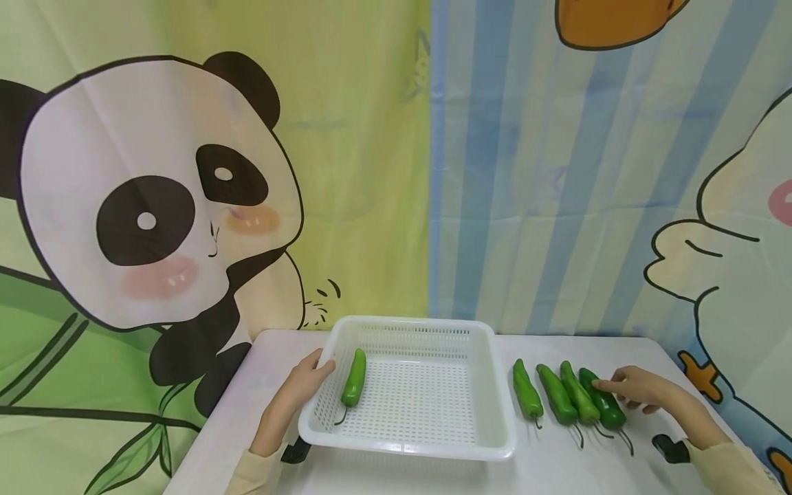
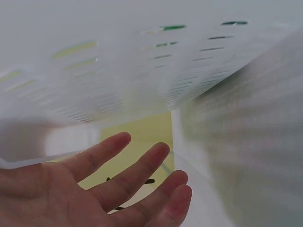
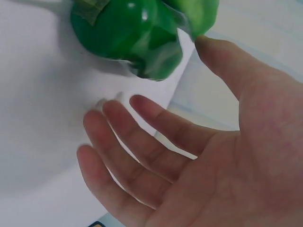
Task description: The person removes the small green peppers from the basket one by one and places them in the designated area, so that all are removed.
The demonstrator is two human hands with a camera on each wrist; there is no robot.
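A white plastic basket (image 1: 402, 448) with slotted walls stands on the table, and one long green pepper (image 1: 355, 381) lies inside along its left wall. My left hand (image 1: 303, 381) holds the basket's left rim, the thumb over the edge. In the left wrist view the fingers (image 2: 130, 182) reach along outside the wall. To the right of the basket lie several green peppers (image 1: 559, 395), stems toward me. Over the rightmost dark green pepper (image 1: 609, 409) is my right hand (image 1: 643, 388). Its fingers (image 3: 142, 156) are spread and loosely bent beside that pepper in the right wrist view, holding nothing.
The white table (image 1: 427, 478) ends at a printed curtain (image 1: 365, 206) with a panda and stripes behind it. Black wrist straps (image 1: 670, 449) show at both wrists. The separate pepper (image 1: 526, 390) lies nearest the basket's right wall.
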